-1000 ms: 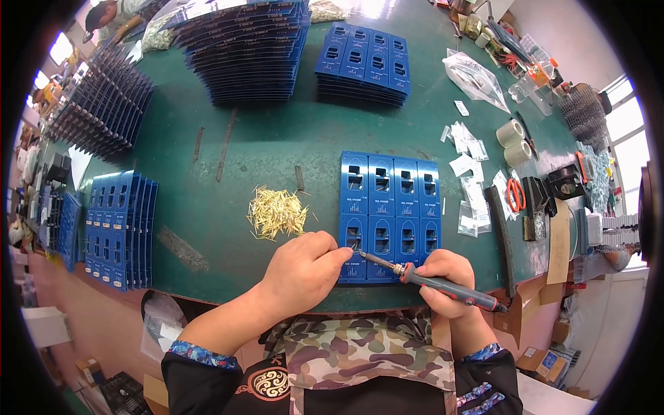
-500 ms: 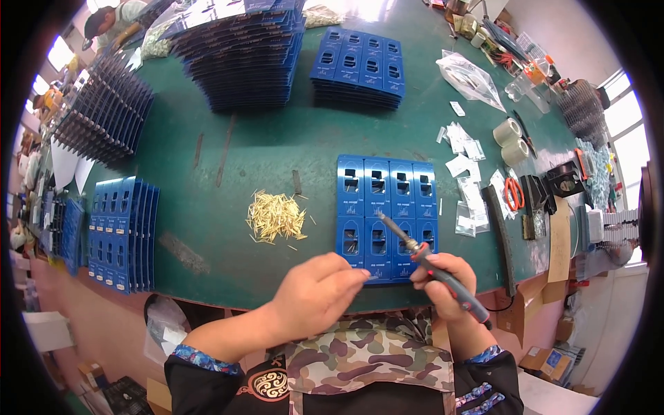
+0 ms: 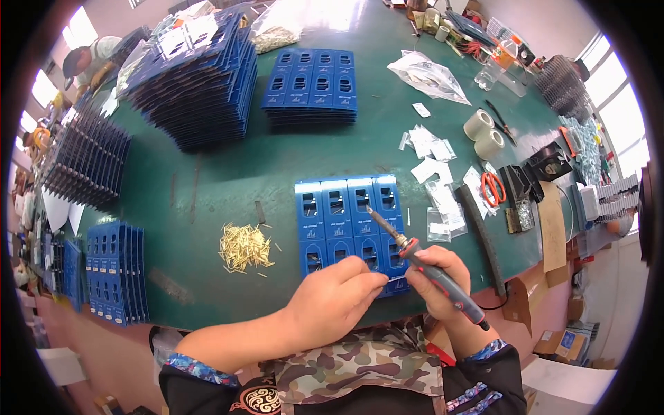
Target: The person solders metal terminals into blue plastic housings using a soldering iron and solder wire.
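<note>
While the right hand [image 3: 437, 275] wraps its grip fully around the red-and-grey handle of a soldering iron [image 3: 423, 265], the tool's metal tip slants up and to the left over the row of blue cards [image 3: 349, 223] lying side by side on the green table [image 3: 207, 187]. Its cord end points down toward the person's right sleeve. Just beside it, the left hand [image 3: 335, 297] rests on the near edge of the same cards, fingers curled and pinched together at the lower right card; whether they hold something small there cannot be told. A loose heap of small brass pins [image 3: 243, 246] lies on the table to the left of the cards, apart from both hands. Further left stands a batch of blue cards on edge [image 3: 114, 271], and large stacks of blue cards [image 3: 194, 83] sit at the far side. To the right lie orange-handled scissors [image 3: 492, 188], two rolls of tape [image 3: 483, 134] and small clear bags [image 3: 443, 200].
</note>
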Available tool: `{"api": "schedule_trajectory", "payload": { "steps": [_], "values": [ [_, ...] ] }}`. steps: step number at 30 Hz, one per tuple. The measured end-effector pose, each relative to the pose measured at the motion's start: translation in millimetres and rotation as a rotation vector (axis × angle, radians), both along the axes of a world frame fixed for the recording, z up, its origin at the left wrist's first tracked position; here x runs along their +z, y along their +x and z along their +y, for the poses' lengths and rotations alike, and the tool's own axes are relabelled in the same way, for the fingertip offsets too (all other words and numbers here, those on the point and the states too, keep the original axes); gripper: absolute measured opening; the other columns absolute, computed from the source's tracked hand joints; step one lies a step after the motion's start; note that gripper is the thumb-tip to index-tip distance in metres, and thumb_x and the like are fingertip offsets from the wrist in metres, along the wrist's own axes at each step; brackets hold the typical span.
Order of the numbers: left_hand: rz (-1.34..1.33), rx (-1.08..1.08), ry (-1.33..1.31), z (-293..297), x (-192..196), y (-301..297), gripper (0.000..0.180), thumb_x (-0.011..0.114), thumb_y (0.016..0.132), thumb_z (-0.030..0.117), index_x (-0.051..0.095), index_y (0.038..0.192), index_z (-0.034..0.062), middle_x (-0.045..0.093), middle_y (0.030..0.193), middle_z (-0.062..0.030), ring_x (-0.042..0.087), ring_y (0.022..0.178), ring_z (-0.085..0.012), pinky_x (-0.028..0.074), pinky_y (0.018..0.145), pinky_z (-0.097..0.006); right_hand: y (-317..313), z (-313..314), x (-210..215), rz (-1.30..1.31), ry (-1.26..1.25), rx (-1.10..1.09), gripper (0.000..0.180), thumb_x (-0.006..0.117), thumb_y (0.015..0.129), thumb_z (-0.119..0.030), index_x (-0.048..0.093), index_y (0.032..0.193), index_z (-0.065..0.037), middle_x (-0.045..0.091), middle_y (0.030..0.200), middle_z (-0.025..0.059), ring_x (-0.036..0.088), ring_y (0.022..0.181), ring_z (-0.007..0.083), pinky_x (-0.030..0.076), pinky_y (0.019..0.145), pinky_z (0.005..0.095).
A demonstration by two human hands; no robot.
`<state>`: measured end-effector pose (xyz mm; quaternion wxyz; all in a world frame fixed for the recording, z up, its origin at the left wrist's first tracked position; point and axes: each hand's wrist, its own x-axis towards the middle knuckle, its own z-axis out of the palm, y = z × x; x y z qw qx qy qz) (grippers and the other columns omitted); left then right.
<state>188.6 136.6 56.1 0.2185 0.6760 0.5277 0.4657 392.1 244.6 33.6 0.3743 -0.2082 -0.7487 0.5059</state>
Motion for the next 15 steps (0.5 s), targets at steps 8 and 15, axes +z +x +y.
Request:
{"api": "schedule_trajectory", "payload": {
  "steps": [8, 15],
  "values": [
    [0.232, 0.150, 0.023, 61.2, -5.3, -29.2, 0.010, 0.066, 0.085, 0.003, 0.066, 0.095, 0.0022, 0.058, 0.082, -0.0100, 0.059, 0.068, -0.0279, 0.049, 0.060, -0.036, 32.6, 56.7, 1.3, 0.074, 0.020, -0.050, 0.027, 0.064, 0.085, -0.007, 0.061, 0.110, 0.001, 0.061, 0.090, 0.0090, 0.057, 0.075, 0.0156, 0.046, 0.070, 0.0278],
    [0.327, 0.173, 0.014, 81.5, -23.2, -27.3, 0.012, 0.066, 0.083, 0.003, 0.066, 0.095, 0.0024, 0.058, 0.083, -0.0098, 0.061, 0.071, -0.0280, 0.051, 0.061, -0.037, 34.3, 56.8, -14.7, 0.038, -0.095, -0.127, 0.019, 0.064, 0.081, -0.003, 0.062, 0.100, 0.002, 0.062, 0.086, 0.0085, 0.054, 0.069, 0.0118, 0.042, 0.062, 0.0250]
  ]
}}
